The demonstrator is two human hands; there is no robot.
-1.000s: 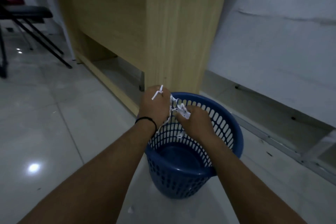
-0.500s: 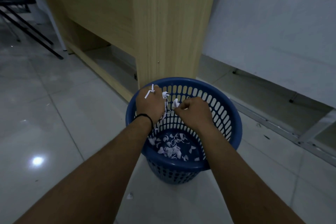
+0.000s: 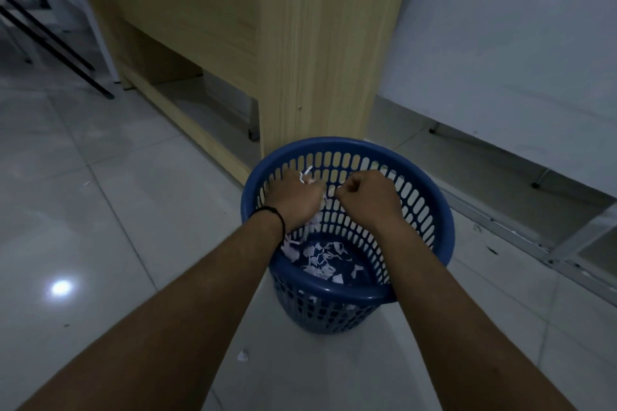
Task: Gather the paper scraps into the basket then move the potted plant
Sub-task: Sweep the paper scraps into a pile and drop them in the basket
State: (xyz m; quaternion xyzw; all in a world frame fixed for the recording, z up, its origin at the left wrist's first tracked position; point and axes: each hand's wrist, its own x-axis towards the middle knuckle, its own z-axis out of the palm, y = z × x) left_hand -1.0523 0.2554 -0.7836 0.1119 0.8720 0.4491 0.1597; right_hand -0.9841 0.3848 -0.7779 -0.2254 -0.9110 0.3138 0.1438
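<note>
Nearest, at the bottom centre of the frame, one stray paper scrap (image 3: 242,356) lies on the pale tiled floor (image 3: 100,227), just left of the basket's foot. Both forearms reach up from the lower corners to the blue slotted basket (image 3: 434,210) in the middle. Inside it, paper scraps (image 3: 322,259) cover the bottom. Above its opening the left hand (image 3: 293,202), with a black band at the wrist, has its grip curled round a bunch of white scraps; strips poke out at the knuckles and hang below the palm. The right hand (image 3: 369,198) is fisted just beside it; whether its grip pinches a scrap cannot be told. The basket's far rim stands against the end panel of a wooden desk (image 3: 317,43). Open floor spreads to the left; a white wall (image 3: 500,43) closes the right.
</note>
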